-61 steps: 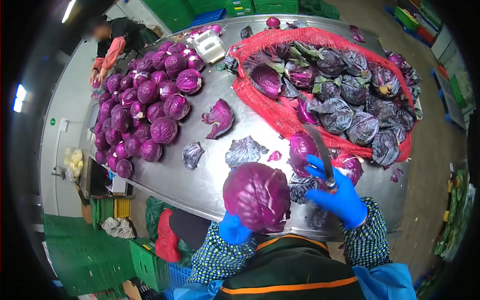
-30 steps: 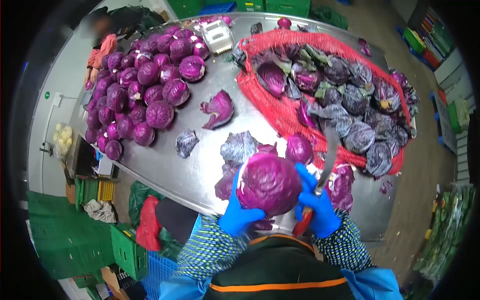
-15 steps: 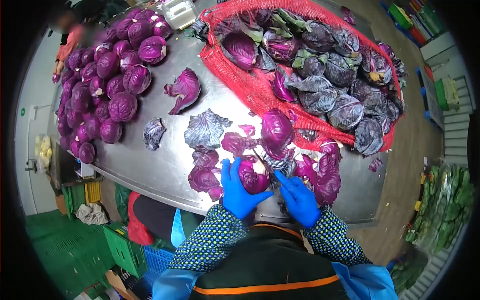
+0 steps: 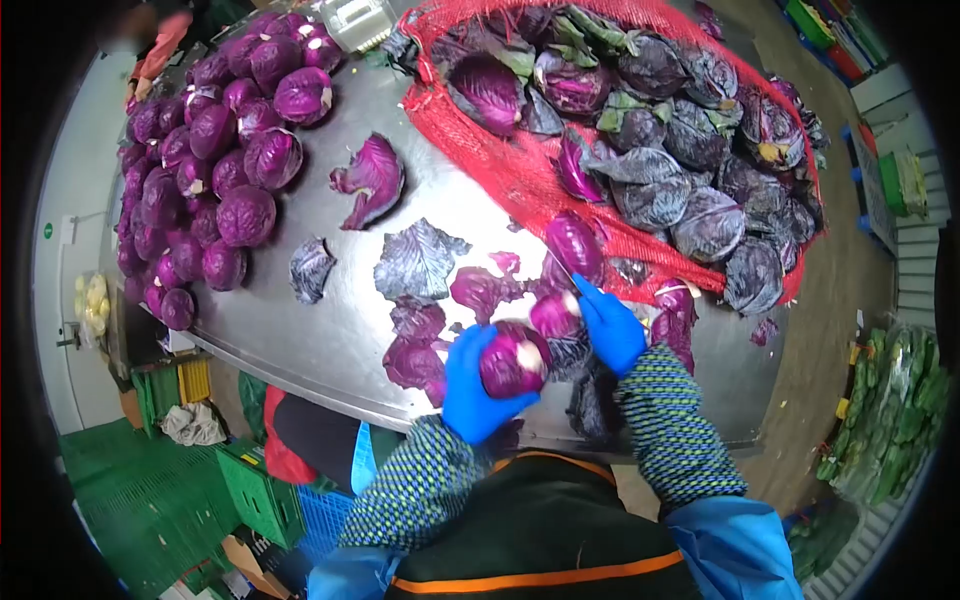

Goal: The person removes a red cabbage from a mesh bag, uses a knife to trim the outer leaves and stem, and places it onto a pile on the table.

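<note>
My left hand (image 4: 472,392), in a blue glove, is curved around the left and near side of a red cabbage (image 4: 510,366) at the table's near edge. The cabbage's pale cut stem faces up and to the right. My right hand (image 4: 612,328), also gloved in blue, is closed on a knife (image 4: 562,266), whose thin blade points up and left. The handle is hidden in the fist. Beyond the blade rests a glossy purple outer leaf (image 4: 575,246). Between my hands lies a purple piece with a pale base (image 4: 556,315).
Trimmed red cabbages (image 4: 245,215) are heaped on the left of the metal table (image 4: 300,345). A red mesh sack (image 4: 480,150) holding darker, untrimmed cabbages (image 4: 708,225) lies at the right. Loose leaves (image 4: 420,258) are scattered between them. A clear plastic container (image 4: 358,22) stands at the back.
My right hand with the knife has moved up and away from the cabbage, the blade now over the leaves beyond. The cabbage has turned, showing its pale stem, with my left hand closer around it.
</note>
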`<act>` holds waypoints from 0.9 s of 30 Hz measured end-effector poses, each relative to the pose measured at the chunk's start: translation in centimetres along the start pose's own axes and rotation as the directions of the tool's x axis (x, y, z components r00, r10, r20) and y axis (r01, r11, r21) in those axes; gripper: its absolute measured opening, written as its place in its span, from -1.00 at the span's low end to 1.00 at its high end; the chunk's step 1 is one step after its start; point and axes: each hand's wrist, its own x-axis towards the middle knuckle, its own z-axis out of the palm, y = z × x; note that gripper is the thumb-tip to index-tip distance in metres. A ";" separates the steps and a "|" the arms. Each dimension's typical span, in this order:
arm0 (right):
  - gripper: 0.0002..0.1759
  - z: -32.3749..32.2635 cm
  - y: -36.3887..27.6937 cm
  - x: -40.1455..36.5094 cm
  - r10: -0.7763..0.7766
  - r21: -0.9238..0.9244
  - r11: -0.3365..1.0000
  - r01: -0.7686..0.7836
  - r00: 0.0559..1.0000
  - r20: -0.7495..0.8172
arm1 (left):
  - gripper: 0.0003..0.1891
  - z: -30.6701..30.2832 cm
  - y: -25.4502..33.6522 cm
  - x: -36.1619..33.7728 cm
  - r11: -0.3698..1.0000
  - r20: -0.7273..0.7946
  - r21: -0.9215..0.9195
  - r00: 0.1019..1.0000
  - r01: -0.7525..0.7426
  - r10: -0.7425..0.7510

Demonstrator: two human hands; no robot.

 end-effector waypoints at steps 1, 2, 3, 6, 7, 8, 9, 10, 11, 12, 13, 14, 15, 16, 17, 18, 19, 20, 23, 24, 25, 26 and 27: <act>-0.38 0.6 -0.2 -0.2 -0.031 0.262 0.964 0.031 0.999 -0.004 | 0.04 0.0 0.4 -0.7 0.999 0.025 0.027 0.999 0.047 -0.047; -0.27 1.8 -0.5 -1.6 -0.042 0.514 0.857 0.040 0.999 -0.007 | 0.04 -0.2 0.0 -0.8 0.998 0.039 0.035 0.998 0.049 -0.051; -0.15 2.5 -2.2 -2.9 0.062 0.473 0.878 -0.075 0.997 0.043 | 0.03 -0.3 -0.4 -0.9 0.997 0.030 -0.062 0.998 0.051 -0.050; -0.19 5.4 0.8 -2.1 0.027 0.381 0.924 0.022 0.992 -0.122 | 0.05 -0.5 -1.6 -1.3 0.953 0.016 -0.291 0.997 0.081 -0.080; -0.35 3.6 -1.0 -1.7 0.194 0.531 0.832 -0.161 0.981 -0.006 | 0.06 -1.0 -1.3 -2.0 0.915 0.035 -0.382 0.991 0.134 -0.130; -0.50 2.5 -1.8 -1.5 0.346 0.650 0.678 -0.344 0.929 0.132 | 0.07 -1.8 -0.9 -2.5 0.866 0.077 -0.464 0.982 0.187 -0.171; -0.75 2.7 -0.4 -1.4 0.415 0.698 0.639 -0.324 0.909 0.041 | 0.07 -2.7 0.4 -3.1 0.909 -0.012 -0.414 0.998 0.048 -0.058; -0.63 2.1 2.2 -1.4 0.428 0.594 0.719 -0.360 0.903 0.028 | 0.03 -3.9 2.4 -3.1 0.956 -0.111 -0.277 0.991 -0.101 0.072; -0.55 0.7 0.4 -2.3 0.412 0.695 0.610 -0.380 0.902 0.132 | 0.07 -4.2 3.7 -2.7 0.937 -0.212 -0.240 0.956 -0.252 0.203; -0.47 -1.3 -2.2 -3.6 0.370 0.766 0.499 -0.405 0.899 0.235 | 0.12 -4.1 4.4 -2.3 0.900 -0.321 -0.187 0.891 -0.393 0.322; -0.28 -1.8 -3.4 -5.0 0.247 0.860 0.242 -0.448 0.886 0.392 | 0.09 -3.6 4.7 -2.1 0.905 -0.403 -0.103 0.849 -0.412 0.340; -0.24 -1.9 -4.7 -6.0 0.043 0.879 0.056 -0.474 0.881 0.472 | 0.10 -3.7 5.4 -1.2 0.882 -0.444 -0.005 0.791 -0.472 0.420; -0.23 -1.3 -7.4 -7.0 0.009 0.916 0.042 -0.399 0.917 0.399 | 0.10 -4.2 6.6 -1.1 0.924 -0.383 -0.093 0.869 -0.372 0.311; -0.21 -0.7 -9.4 -7.7 -0.026 0.947 0.026 -0.320 0.947 0.320 | 0.11 -4.8 7.9 -1.0 0.948 -0.309 -0.174 0.929 -0.265 0.203; -0.21 -0.9 -8.6 -7.9 -0.032 0.948 0.037 -0.316 0.948 0.317 | 0.04 -5.4 8.6 -1.0 0.974 -0.260 -0.133 0.955 -0.184 0.145; -0.16 -1.2 -7.0 -7.9 -0.055 0.930 0.133 -0.344 0.934 0.353 | 0.04 -5.9 8.9 -0.9 0.973 -0.265 -0.133 0.953 -0.189 0.149; -0.11 -1.2 -6.1 -8.0 -0.072 0.903 0.226 -0.366 0.918 0.390 | -0.02 -6.7 8.8 -0.5 0.982 -0.136 -0.119 0.982 -0.145 0.128; -0.11 -1.0 -5.9 -8.5 -0.071 0.902 0.224 -0.368 0.917 0.392 | -0.08 -7.3 9.0 -0.2 0.990 -0.002 -0.100 0.995 -0.095 0.095; -0.21 -1.0 -6.0 -9.4 -0.004 0.932 0.220 -0.287 0.955 0.295 | -0.29 -9.3 9.6 0.6 0.974 0.088 -0.039 0.971 -0.221 0.224; -0.21 -0.9 -5.9 -9.6 -0.005 0.931 0.222 -0.291 0.954 0.299 | -0.36 -9.6 9.6 0.9 0.947 0.169 -0.003 0.934 -0.320 0.316; -0.20 -0.7 -5.8 -9.8 -0.004 0.928 0.202 -0.314 0.947 0.322 | -0.47 -10.5 10.7 2.0 0.871 0.278 0.094 0.853 -0.482 0.442; -0.19 -0.5 -5.6 -10.0 -0.002 0.924 0.182 -0.335 0.940 0.342 | -0.47 -10.4 10.6 1.7 0.871 0.281 0.092 0.852 -0.482 0.441; -0.18 -0.3 -5.1 -10.2 -0.008 0.914 0.160 -0.374 0.925 0.380 | -0.45 -10.2 10.5 1.5 0.801 0.400 0.202 0.794 -0.563 0.457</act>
